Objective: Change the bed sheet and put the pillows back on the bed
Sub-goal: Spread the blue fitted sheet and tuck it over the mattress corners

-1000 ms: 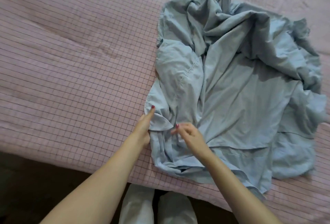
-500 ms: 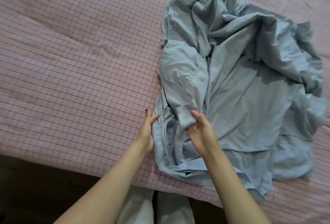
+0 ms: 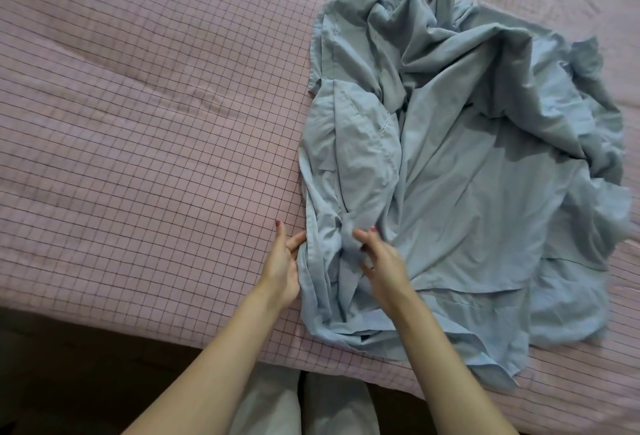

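where the crumpled light blue sheet (image 3: 460, 171) lies heaped on the right half of the bed, it covers part of the pink grid-patterned cover (image 3: 145, 129) and its lower hem reaches the near edge of the mattress. the left hand (image 3: 282, 261) is at the left border of the sheet, index finger extended over the pink cover and the other fingers tucked into the folds of the border; whether these fingers pinch the fabric or only touch it cannot be told. the right hand (image 3: 382, 261) lies on the sheet just beside the left hand, thumb and curled fingers closed around a bunched vertical fold of the fabric, which rises from that grip toward a rounded, seamed section. both forearms enter from the bottom of the view, bare. two light grey trouser legs (image 3: 301, 403) stand against the near edge of the bed, between the forearms, over a dark floor (image 3: 69, 365). fingernails on both hands carry red polish.
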